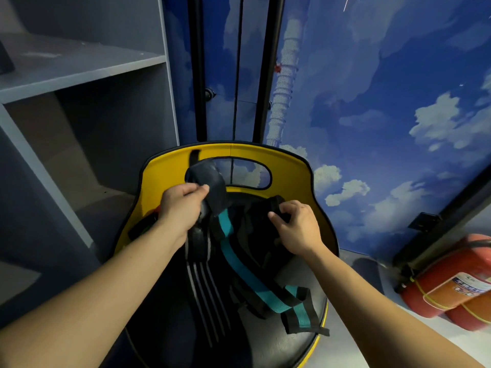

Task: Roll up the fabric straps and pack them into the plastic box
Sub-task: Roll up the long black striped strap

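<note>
Several fabric straps lie in a heap on the black seat of a yellow chair. My left hand grips a dark strap and lifts its looped end above the seat, near the chair's backrest. A black strap with grey stripes hangs down from under that hand. My right hand pinches a black strap at the top of the heap. A black strap with a teal stripe runs diagonally across the seat to the front right. No plastic box is in view.
A grey shelf unit stands at the left, close to the chair. A blue wall with painted clouds is behind. Red fire extinguishers lie on the floor at the right.
</note>
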A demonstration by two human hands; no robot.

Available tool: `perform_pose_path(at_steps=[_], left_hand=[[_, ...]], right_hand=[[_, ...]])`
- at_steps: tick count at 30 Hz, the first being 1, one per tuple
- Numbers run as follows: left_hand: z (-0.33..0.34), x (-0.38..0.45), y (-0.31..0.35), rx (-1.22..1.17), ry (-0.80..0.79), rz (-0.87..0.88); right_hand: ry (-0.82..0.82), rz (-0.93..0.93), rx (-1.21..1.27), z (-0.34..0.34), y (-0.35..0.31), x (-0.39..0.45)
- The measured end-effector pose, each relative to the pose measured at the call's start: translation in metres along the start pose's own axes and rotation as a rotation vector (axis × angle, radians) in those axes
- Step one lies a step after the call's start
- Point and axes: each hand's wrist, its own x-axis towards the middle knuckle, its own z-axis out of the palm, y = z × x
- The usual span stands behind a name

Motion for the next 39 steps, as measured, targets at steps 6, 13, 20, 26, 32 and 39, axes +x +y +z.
perform_pose_path(at_steps=[6,13,20,26,32,39], left_hand=[[-0.008,0.008,-0.003,-0.046,0.017,-0.003],[-0.008,0.009,0.005,-0.095,0.006,0.019],[-0.011,0.003,0.017,-0.102,-0.032,-0.036],[-0.013,-0.029,0.05,-0.154,-0.035,-0.072],[-0.024,-0.073,0.09,-0.175,-0.071,-0.044],[-0.041,-0.113,0.128,-0.203,-0.085,-0.003]], right_hand=[[0.044,0.003,-0.046,-0.002,0.007,0.02],[-0.114,0.085,-0.091,0.001,-0.005,0.052],[-0.117,-0.117,0.173,0.003,-0.066,0.011],[-0.035,-0.123,0.207,-0.004,-0.104,-0.023],[0.087,-0.133,0.111,-0.037,-0.127,-0.053],[0.113,-0.148,0.073,-0.079,-0.154,-0.081]])
